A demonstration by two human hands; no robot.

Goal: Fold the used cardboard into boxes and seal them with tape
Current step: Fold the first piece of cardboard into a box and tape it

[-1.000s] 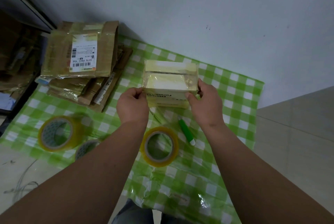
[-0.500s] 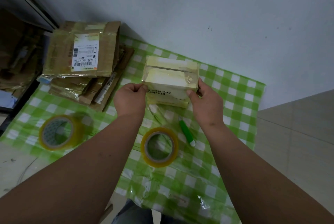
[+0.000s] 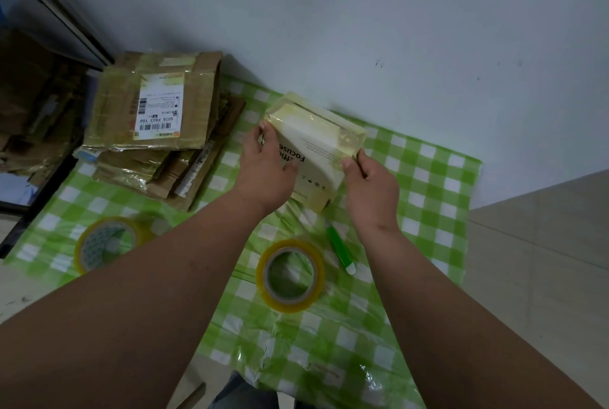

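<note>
A small pale yellow box (image 3: 316,145), wrapped in glossy clear tape with black printed text on its near face, is held tilted above the green checked cloth (image 3: 428,184). My left hand (image 3: 267,168) grips its left side, with the fingertips at the upper left corner. My right hand (image 3: 370,187) grips its right side, thumb on the near face. A yellow-rimmed tape roll (image 3: 290,275) lies flat on the cloth below my hands. Beside it lies a green cutter (image 3: 341,248).
A stack of flattened brown cardboard (image 3: 155,118) with a shipping label sits at the cloth's back left. A second tape roll (image 3: 105,243) lies at the left. More cardboard (image 3: 29,102) lies beyond the cloth's left edge. A white wall stands right behind the box.
Both hands have lifted the box and turned it, so its printed face tips up toward me and the box sits at an angle. The view has shifted slightly.
</note>
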